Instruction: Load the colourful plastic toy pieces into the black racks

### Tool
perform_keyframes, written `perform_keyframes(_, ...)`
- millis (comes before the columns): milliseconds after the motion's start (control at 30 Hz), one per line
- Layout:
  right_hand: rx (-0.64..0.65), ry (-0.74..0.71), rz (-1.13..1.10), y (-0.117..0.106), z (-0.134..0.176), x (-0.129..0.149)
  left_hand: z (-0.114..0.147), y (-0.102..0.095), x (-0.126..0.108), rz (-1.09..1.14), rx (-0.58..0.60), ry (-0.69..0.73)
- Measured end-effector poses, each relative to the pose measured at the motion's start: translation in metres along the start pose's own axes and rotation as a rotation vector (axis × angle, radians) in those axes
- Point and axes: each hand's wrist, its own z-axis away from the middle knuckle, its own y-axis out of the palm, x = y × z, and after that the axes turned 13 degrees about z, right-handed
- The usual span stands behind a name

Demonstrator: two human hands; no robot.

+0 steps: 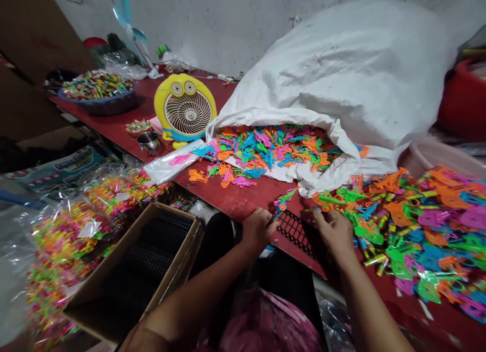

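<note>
A black plastic grid lies at the table's front edge between my hands. My left hand is closed at the grid's left end, fingers curled around small toy pieces. Blue, green and orange toy guns stick out past its fingertips. At the grid's right end is my right hand, with thumb and fingers pinched together. A thin, dark yellowish stick seems to be in that pinch, though it is blurred. Right beside this hand spreads a heap of bright plastic toy guns mixed with yellow-green striped tubes.
A big white sack spills more toy guns onto the red table. Left stand a yellow fan, a metal cup and a basin of tubes. Below are a cardboard box of black grids and filled plastic bags.
</note>
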Motion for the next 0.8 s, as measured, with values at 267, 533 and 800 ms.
perform_keyframes(267, 0.135, 0.126, -0.312, -0.007, 0.055, 0.025, 0.013, -0.003, -0.006, 0.154, 0.208, 0.058)
perform_keyframes(533, 0.115, 0.091, -0.326, 0.009, 0.085, 0.028, 0.004, -0.009, 0.005, 0.296, 0.235, 0.067)
perform_keyframes(800, -0.055, -0.215, -0.006, 0.02, 0.091, 0.04, 0.002, -0.011, 0.0, 0.156, 0.317, 0.083)
